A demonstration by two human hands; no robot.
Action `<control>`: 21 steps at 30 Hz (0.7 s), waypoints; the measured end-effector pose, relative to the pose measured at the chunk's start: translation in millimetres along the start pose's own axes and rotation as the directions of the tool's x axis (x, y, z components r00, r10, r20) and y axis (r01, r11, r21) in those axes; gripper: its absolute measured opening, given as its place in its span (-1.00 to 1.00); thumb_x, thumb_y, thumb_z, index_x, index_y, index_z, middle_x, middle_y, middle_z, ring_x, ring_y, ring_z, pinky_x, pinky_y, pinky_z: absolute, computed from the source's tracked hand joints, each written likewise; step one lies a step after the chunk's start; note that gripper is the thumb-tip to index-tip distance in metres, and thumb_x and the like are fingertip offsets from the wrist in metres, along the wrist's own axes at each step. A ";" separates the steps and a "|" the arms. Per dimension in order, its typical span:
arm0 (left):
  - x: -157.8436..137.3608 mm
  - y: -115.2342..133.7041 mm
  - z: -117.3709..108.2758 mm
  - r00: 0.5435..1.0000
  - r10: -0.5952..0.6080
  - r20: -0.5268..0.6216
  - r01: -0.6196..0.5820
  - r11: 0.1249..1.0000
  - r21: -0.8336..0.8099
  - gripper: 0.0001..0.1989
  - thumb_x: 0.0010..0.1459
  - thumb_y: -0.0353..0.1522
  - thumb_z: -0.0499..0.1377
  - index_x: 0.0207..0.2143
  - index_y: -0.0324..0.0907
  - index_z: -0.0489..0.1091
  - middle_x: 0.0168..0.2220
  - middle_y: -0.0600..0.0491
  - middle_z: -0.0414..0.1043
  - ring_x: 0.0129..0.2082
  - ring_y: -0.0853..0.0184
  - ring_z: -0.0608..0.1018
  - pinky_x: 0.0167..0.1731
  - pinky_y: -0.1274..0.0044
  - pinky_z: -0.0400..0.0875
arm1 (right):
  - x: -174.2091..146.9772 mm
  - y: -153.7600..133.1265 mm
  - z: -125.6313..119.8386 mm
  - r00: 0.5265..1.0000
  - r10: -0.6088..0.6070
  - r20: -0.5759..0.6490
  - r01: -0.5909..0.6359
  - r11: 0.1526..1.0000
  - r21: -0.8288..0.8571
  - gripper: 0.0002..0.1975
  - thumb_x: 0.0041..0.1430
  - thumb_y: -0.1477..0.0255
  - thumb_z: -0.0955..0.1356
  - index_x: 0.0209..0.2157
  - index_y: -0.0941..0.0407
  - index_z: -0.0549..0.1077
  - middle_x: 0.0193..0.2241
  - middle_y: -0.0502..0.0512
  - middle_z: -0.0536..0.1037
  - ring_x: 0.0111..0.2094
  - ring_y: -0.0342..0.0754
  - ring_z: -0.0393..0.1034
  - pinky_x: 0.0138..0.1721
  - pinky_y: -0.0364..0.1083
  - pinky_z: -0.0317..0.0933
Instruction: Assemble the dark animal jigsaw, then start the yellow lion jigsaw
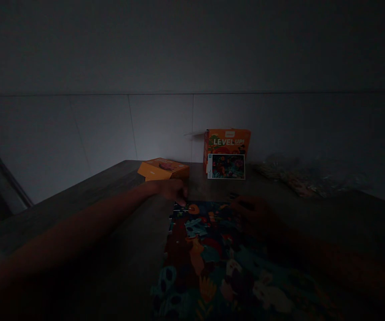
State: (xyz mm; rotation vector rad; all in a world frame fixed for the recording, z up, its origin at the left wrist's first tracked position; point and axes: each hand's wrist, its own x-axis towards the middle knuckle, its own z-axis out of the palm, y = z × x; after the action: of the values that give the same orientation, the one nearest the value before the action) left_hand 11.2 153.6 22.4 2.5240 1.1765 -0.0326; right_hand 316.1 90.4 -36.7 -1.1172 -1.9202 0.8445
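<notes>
The scene is very dim. A colourful jigsaw puzzle (212,249) of joined pieces lies on the table, showing animals and plants on a dark ground; knobs jut out along its left edge. At the puzzle's far left corner is my left hand (174,189), fingers curled and tips down on the pieces; whatever is under them is hidden. My right hand (250,208) is by the far edge, further right, its fingers closed around a small dark puzzle piece (234,195) with a pale edge. Shadow blurs much of this hand.
On the grey table (125,249), an orange box (163,167) lies at the back left. Behind the puzzle stands an orange "LEVEL UP!" box (229,141) with a picture card (227,166) leaning on it. Crumpled clear plastic (295,176) lies back right, before the wall (162,125).
</notes>
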 end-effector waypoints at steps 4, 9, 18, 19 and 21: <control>-2.1 -1.9 -2.8 0.999 0.009 0.052 -0.009 1.000 -0.012 -0.78 0.10 -0.28 0.35 -0.31 -0.26 0.47 -0.42 0.06 0.48 -0.39 0.33 0.50 -0.41 0.57 0.30 | -0.6 0.0 2.0 0.999 0.033 0.016 -0.033 0.999 0.032 -0.59 0.12 0.02 0.32 -0.47 0.10 0.42 -0.61 0.03 0.36 -0.62 -0.07 0.24 -0.63 -0.12 0.14; -4.6 -1.0 -1.6 0.994 0.005 0.106 -0.003 1.000 -0.022 -0.67 0.04 -0.21 0.37 -0.25 -0.25 0.43 -0.37 0.07 0.49 -0.39 0.36 0.49 -0.46 0.62 0.27 | -1.0 -5.0 0.0 0.999 -0.036 -0.014 0.035 0.997 -0.067 -0.60 0.14 0.06 0.30 -0.49 0.11 0.45 -0.57 0.08 0.42 -0.55 -0.03 0.31 -0.57 -0.11 0.15; -4.8 9.1 -3.5 0.991 -0.008 0.136 -0.003 0.997 0.080 -0.73 0.04 -0.24 0.37 -0.37 -0.26 0.44 -0.46 0.09 0.44 -0.44 0.35 0.44 -0.50 0.59 0.18 | -0.7 -3.4 -0.8 0.999 -0.051 -0.004 0.051 0.995 -0.091 -0.61 0.17 0.09 0.30 -0.52 0.10 0.44 -0.60 0.06 0.42 -0.58 -0.05 0.31 -0.58 -0.12 0.17; -5.2 10.6 -3.8 0.991 -0.010 0.137 -0.003 0.996 0.090 -0.74 0.04 -0.25 0.37 -0.38 -0.25 0.44 -0.46 0.09 0.44 -0.45 0.35 0.44 -0.50 0.58 0.18 | -0.6 -4.3 -1.0 0.999 -0.053 -0.007 0.052 0.994 -0.099 -0.61 0.17 0.09 0.29 -0.52 0.10 0.44 -0.60 0.07 0.42 -0.58 -0.05 0.31 -0.58 -0.11 0.17; -5.7 13.6 -4.6 0.991 -0.014 0.134 -0.001 0.994 0.107 -0.76 0.03 -0.28 0.37 -0.40 -0.25 0.44 -0.46 0.09 0.43 -0.46 0.35 0.43 -0.49 0.57 0.17 | -0.3 -6.3 -1.5 0.999 -0.052 -0.002 0.052 0.993 -0.104 -0.59 0.15 0.07 0.29 -0.52 0.11 0.45 -0.59 0.08 0.43 -0.58 -0.04 0.32 -0.59 -0.11 0.17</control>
State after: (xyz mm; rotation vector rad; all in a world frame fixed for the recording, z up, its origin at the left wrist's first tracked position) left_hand 17.1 142.9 31.8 2.5646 1.1579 -0.2701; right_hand 315.0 87.9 -30.9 -1.1239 -1.9999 0.7207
